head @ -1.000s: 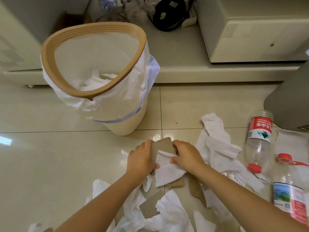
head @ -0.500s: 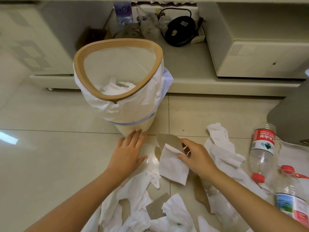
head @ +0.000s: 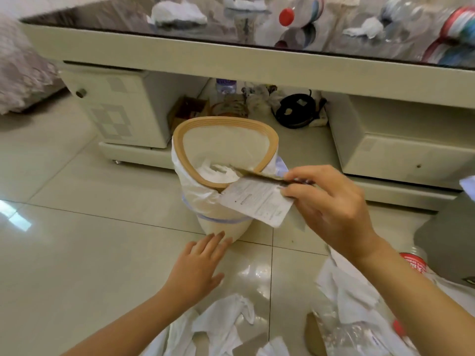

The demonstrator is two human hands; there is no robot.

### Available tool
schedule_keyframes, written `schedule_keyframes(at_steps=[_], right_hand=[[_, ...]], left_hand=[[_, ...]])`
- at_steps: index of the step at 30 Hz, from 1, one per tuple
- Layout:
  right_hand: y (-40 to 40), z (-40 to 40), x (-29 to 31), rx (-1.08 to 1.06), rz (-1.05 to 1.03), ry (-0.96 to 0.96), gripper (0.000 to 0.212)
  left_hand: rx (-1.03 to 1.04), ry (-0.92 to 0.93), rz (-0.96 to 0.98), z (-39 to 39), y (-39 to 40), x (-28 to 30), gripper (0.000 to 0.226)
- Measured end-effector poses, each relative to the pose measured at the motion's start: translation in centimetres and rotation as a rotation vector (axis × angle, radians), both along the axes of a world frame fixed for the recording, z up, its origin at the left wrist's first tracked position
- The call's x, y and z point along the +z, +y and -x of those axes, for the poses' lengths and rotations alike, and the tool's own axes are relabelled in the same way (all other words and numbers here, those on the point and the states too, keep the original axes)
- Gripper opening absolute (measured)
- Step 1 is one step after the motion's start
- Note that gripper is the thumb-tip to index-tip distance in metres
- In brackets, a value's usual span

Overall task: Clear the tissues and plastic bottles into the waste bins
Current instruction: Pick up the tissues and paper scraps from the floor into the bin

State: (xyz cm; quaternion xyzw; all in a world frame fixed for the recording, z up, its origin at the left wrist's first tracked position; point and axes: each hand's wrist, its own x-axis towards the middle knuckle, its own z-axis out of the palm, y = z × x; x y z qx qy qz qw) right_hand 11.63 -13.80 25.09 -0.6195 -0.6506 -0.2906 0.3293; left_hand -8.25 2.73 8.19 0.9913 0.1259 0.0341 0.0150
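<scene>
A cream waste bin (head: pixel 223 222) with a tan rim and white liner stands on the tiled floor; white tissues (head: pixel 218 172) lie inside it. My right hand (head: pixel 331 204) pinches a white tissue (head: pixel 259 202) together with a brown cardboard piece (head: pixel 259 175), held at the bin's near right rim. My left hand (head: pixel 199 265) is flat and open on the floor just in front of the bin. More crumpled tissues (head: pixel 226 322) lie on the floor by my arms. A red-labelled plastic bottle (head: pixel 413 260) shows behind my right forearm, partly hidden.
A cream low table (head: pixel 231 62) with a glass top carries more tissues and bottles. Its open shelf behind the bin holds a black round object (head: pixel 294 111) and clutter. A grey bin (head: pixel 447 242) stands at the right edge. A crushed clear bottle (head: pixel 349 335) lies bottom right.
My right hand lifted the tissue and cardboard from the floor up to the bin's rim. My left hand let go and rests open on the floor. The view tilted upward.
</scene>
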Motion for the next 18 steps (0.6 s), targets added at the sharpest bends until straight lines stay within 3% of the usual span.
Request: schedule_keyframes(at_steps=[2,4,9,15,18], right_hand=[[3.3,-0.3,1.9,0.01,-0.062,-0.034,0.006],[7.0,-0.6,2.7,-0.02,-0.054,-0.065,0.012],[13.8,-2.0,0.2,-0.089,0.212,-0.181,0.02],[15.3,-3.5,-1.8,-0.157,0.576,-0.124,0.053],[14.9,-3.3,-1.6,-0.122,0.559,-0.103,0.047]], left_hand=[[-0.016,0.027,0.006,0.6,-0.2,-0.1,0.084],[-0.03,0.043,0.012,1.1,-0.3,-0.5,0.083],[0.0,0.243,0.124,2.8,-1.5,-2.1,0.098],[-0.018,0.476,0.214,2.7,-3.3,-3.6,0.101],[-0.037,0.521,0.212,2.5,-3.7,-4.0,0.101]])
